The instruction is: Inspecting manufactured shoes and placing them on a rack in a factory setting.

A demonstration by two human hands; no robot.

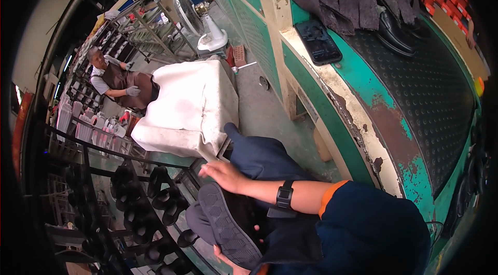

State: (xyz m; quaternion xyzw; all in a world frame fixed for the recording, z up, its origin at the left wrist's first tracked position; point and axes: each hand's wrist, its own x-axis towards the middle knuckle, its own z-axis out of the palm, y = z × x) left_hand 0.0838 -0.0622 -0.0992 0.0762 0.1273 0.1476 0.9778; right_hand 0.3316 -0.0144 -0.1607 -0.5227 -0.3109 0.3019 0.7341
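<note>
A black shoe [228,226] is over my lap, its patterned sole turned up toward me. My left hand [233,263] grips it from below, with the thumb along one edge and fingertips showing on the other side. My right hand [224,175] is just above the end of the sole farther from me, fingers stretched out to the left. I see nothing held in it; whether it touches the shoe I cannot tell. A black watch-like band [285,194] is around my right wrist. Dark cloth [259,153] covers my legs.
A white-covered table [181,101] stands ahead, with a seated person [122,80] in gloves and apron beyond it. Racks of black shoes [137,205] line my left. On the right, a green machine [378,93] carries a phone [318,41] and a black shoe [392,34]. A fan [199,23] stands farther back.
</note>
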